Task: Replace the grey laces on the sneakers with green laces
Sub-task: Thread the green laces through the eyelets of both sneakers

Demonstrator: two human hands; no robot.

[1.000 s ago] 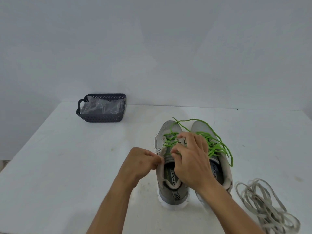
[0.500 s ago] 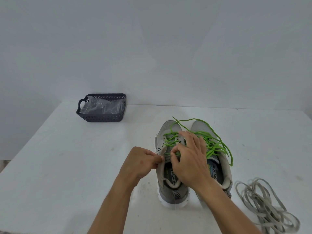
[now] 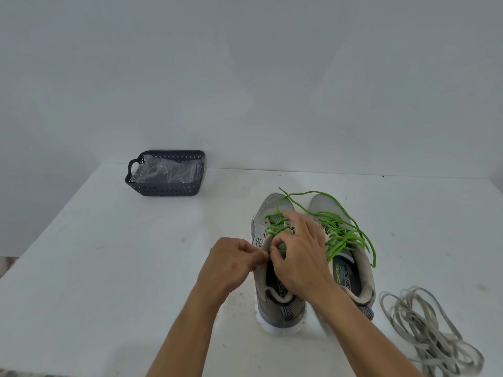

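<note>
top eyelets of the left sneaker, nearly laced

on the white bench [image 3: 109, 268], both hands work at the collar of the left sneaker [image 3: 275, 295]. the left hand [image 3: 234, 263] pinches the collar edge; the right hand [image 3: 302, 254] curls over the tongue, thumb and forefinger nipping the green lace [image 3: 275, 227]. compared with a second ago the right hand sits slightly lower, so threading seems to be reaching the last eyelets. the right sneaker [image 3: 351, 270] already wears green. discarded grey laces [image 3: 424, 330] lie beside it; a dark basket [image 3: 166, 172] stands well apart.
</note>
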